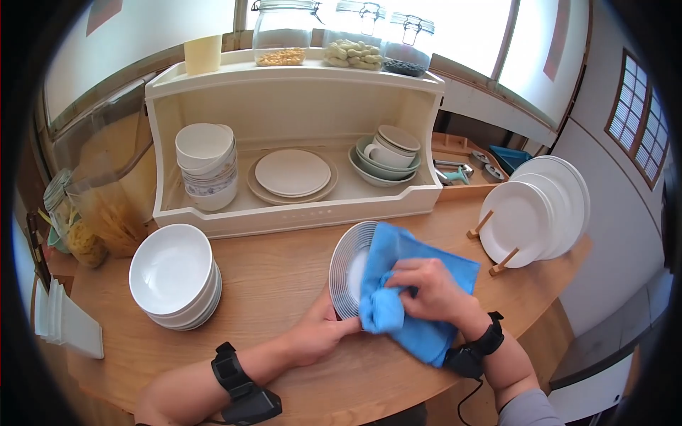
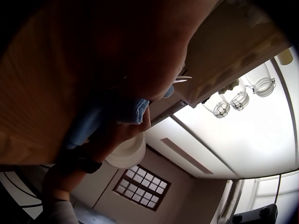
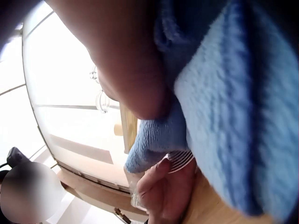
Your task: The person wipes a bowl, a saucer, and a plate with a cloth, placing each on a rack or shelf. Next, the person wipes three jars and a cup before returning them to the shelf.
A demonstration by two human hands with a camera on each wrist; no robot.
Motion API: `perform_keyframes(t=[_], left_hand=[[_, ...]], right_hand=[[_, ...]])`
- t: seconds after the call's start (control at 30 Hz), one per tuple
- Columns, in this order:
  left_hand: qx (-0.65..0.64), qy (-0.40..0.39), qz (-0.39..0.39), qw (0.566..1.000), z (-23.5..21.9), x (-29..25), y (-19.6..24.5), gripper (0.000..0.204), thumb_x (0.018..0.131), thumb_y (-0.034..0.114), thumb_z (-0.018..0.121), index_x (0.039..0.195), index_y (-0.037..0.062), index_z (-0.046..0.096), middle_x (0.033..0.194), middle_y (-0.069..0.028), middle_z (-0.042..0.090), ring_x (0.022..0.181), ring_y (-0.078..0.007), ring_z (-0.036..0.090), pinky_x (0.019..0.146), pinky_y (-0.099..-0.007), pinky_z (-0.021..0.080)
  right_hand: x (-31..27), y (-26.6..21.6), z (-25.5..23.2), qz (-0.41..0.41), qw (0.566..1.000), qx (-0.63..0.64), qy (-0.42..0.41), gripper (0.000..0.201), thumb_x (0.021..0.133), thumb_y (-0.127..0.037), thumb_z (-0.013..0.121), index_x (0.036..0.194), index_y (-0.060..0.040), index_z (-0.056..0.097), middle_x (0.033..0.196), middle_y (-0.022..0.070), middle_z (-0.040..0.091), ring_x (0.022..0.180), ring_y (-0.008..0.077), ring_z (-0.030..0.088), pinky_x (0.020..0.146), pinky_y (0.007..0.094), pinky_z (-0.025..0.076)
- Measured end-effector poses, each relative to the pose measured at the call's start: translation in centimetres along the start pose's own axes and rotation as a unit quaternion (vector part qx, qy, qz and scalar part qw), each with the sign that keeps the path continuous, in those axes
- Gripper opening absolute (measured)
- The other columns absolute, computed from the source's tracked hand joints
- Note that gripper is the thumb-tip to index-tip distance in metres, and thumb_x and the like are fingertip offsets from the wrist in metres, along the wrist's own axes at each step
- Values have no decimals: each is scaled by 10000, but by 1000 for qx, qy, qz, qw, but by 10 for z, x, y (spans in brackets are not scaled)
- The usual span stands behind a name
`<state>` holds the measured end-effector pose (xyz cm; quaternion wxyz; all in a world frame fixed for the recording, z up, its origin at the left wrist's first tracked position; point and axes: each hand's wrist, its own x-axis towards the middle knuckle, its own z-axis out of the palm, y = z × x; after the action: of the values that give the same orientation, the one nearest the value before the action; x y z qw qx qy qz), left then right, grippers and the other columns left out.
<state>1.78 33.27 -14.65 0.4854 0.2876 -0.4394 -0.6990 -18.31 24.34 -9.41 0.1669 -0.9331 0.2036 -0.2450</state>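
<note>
Right grip (image 1: 432,291) pinching bunched blue cloth (image 1: 384,310) (fuzzy, finely ribbed); left grip (image 1: 317,334) pinching round, ringed bowl (image 1: 347,273).

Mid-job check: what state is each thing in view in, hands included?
Left hand: gripping the ringed bowl
Right hand: pinching the blue cloth
Ringed bowl: tilted, partly covered by cloth
Blue cloth: partly bunched, partly spread
White bowls: stacked, top one empty
White plates: standing on edge
Shelf plates: stacked flat
Green bowls: nested, holding a white cup
Glass jars: partly filled
</note>
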Motion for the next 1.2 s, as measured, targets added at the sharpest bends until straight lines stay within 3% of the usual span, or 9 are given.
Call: perform_keyframes(t=[0.2, 0.27, 0.37, 0.57, 0.63, 0.77, 0.83, 1.1, 1.2], left_hand=[[91, -50, -10, 995, -4, 2, -2, 697, 851, -14, 583, 1419, 59, 186, 1335, -54, 416, 1210, -148, 416, 1009, -309, 375], [37, -42, 4, 998, 2, 0, -3, 525, 843, 15, 624, 1317, 50, 399, 1213, -48, 530, 1075, -142, 522, 915, -312, 453], [102, -12, -93, 990, 9, -5, 16, 584, 877, -14, 543, 1395, 60, 283, 1322, -50, 436, 1172, -140, 457, 971, -297, 414], [-59, -19, -17, 998, -7, 1, -9, 506, 896, 7, 533, 1359, 66, 337, 1260, -45, 507, 1116, -137, 507, 934, -291, 436], [-68, 3, 9, 998, -2, 0, -6, 449, 903, 36, 547, 1320, 47, 382, 1207, -42, 547, 1084, -135, 529, 929, -291, 436], [-51, 103, 35, 993, 6, -1, 7, 357, 916, 155, 588, 1225, 5, 490, 1115, -60, 603, 1007, -120, 560, 869, -274, 459], [15, 122, 5, 992, 9, -4, 12, 327, 920, 205, 594, 1165, -7, 545, 1050, -60, 631, 929, -111, 583, 813, -258, 478], [58, 164, 140, 975, 19, -1, 9, 307, 927, 200, 587, 1128, -28, 546, 1037, -73, 628, 895, -104, 583, 782, -256, 485], [113, 195, 199, 954, 24, -3, 13, 282, 932, 199, 581, 1098, -21, 521, 1028, -82, 621, 910, -111, 576, 791, -259, 475]], right_hand=[[5, 14, -5, 21, 970, -58, 233, 299, 645, 58, 636, 929, -30, 669, 906, 139, 630, 762, 280, 628, 649, 326, 520], [7, 4, 3, -9, 970, -48, 236, 326, 652, 54, 643, 965, -34, 666, 941, 140, 624, 791, 281, 630, 668, 328, 523], [12, -15, 16, -96, 979, -17, 177, 411, 635, 50, 657, 1033, -53, 661, 1030, 131, 604, 858, 289, 623, 725, 340, 529], [5, -9, 6, -119, 992, 30, 33, 290, 565, 41, 605, 838, -44, 655, 875, 101, 620, 742, 287, 604, 630, 348, 508], [-1, 0, 1, -79, 995, -31, 60, 220, 564, 40, 560, 760, -36, 627, 785, 116, 604, 679, 296, 590, 586, 362, 491], [-2, 40, -9, 11, 928, -38, 371, 51, 707, -13, 588, 753, 4, 603, 742, 106, 609, 647, 215, 596, 558, 314, 478], [-7, 45, -11, 190, 860, 241, 407, 74, 810, -61, 578, 792, 2, 612, 755, 50, 621, 675, 122, 582, 559, 259, 466], [-42, 13, 29, 286, 812, 500, 95, 280, 924, -145, 525, 1178, -27, 541, 1175, 63, 586, 962, 132, 593, 753, 223, 515], [-47, 27, 28, 339, 679, 649, -50, 399, 912, -87, 553, 1294, -13, 463, 1239, 87, 541, 1071, 128, 533, 910, 245, 462]])
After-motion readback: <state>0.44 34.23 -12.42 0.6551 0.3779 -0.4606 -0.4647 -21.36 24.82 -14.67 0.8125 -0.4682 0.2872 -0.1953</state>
